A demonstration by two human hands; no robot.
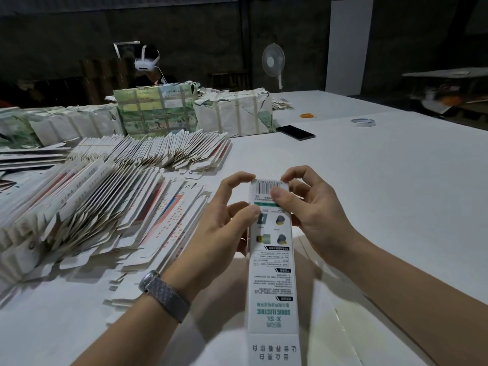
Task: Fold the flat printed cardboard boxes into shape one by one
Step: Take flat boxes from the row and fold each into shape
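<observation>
Box [272,260] held above the table [383,180], front centre, long axis running away from the camera. Left hand [221,220] on its left side, right hand [311,207] on its right, both near the far end. Flat boxes [87,207] in fanned rows left of the hands, more behind them toward the far left. Wrapped bundles [195,112] behind the rows. Phone [298,132] just right of the bundles. Tape roll [363,122] farther right; a small ring [308,115], possibly rubber bands, between phone and tape, slightly behind. Second person [150,64] behind the bundles. Fan [273,62] beyond the table's far edge, right of that person.
</observation>
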